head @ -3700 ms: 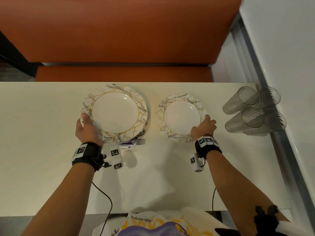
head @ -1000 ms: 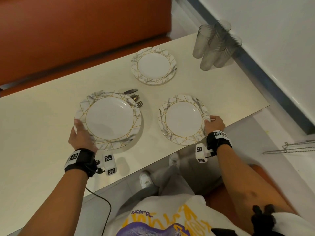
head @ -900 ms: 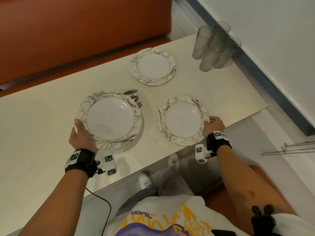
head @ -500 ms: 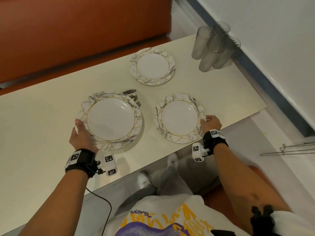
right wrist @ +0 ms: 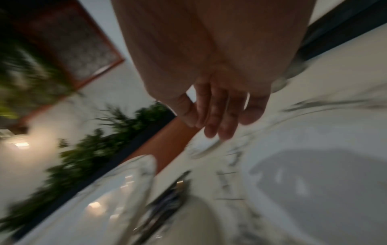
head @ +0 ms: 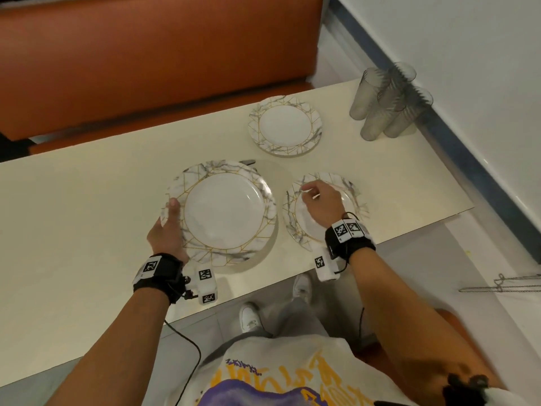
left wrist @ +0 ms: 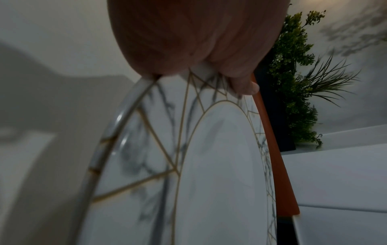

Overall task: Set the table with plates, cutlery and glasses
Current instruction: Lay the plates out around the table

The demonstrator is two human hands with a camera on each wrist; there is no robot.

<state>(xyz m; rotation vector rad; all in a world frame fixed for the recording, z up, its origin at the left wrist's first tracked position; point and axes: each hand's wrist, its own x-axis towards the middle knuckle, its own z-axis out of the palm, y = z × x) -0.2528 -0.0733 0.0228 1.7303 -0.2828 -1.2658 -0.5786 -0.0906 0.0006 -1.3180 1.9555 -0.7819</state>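
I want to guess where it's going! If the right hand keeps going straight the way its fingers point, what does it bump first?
Probably the cutlery tucked beside the big plate. The right hand hovers over the small plate, fingers pointing that way, though depth is unclear.

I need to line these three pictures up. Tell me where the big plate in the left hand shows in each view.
Head: big plate left of centre, left hand gripping its near-left rim.
Left wrist: it fills the lower middle, thumb on its rim at top.
Right wrist: blurred rim at lower left.
Shared landmark: orange bench, in all three.
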